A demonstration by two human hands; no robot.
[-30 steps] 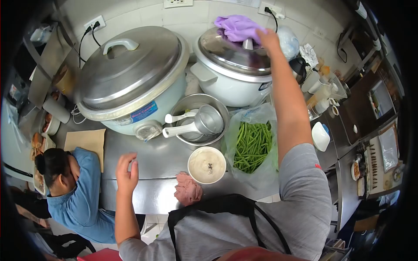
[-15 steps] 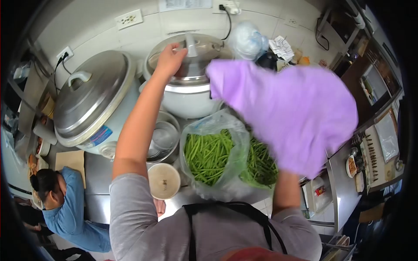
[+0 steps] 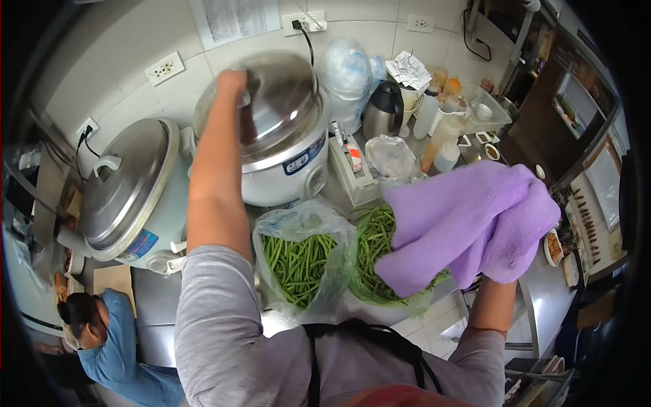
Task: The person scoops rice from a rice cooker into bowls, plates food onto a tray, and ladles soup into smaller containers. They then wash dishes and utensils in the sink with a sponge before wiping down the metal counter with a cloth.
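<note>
My left hand (image 3: 232, 83) grips the knob of the shiny metal lid (image 3: 288, 95) on the smaller white rice cooker (image 3: 278, 182). That lid sits tilted over the pot's rim. A purple cloth (image 3: 458, 220) hangs from my right hand (image 3: 500, 283), whose fingers are mostly covered by it. Beneath and beside the cloth is a green plastic bag of green beans (image 3: 374, 249). Another clear bag of green beans (image 3: 298, 266) lies between my arms, in front of the cooker.
A larger lidded rice cooker (image 3: 129, 183) stands at left. A person in blue (image 3: 125, 346) leans on the counter at lower left. Behind the beans are a white box (image 3: 354, 173), a dark-topped flask (image 3: 383, 112), squeeze bottles (image 3: 441, 146) and a basket (image 3: 491, 112).
The purple cloth has left the smaller cooker's lid and moved right and down with my right hand. My left hand has risen to the lid's knob and taken hold. The view has shifted right.
</note>
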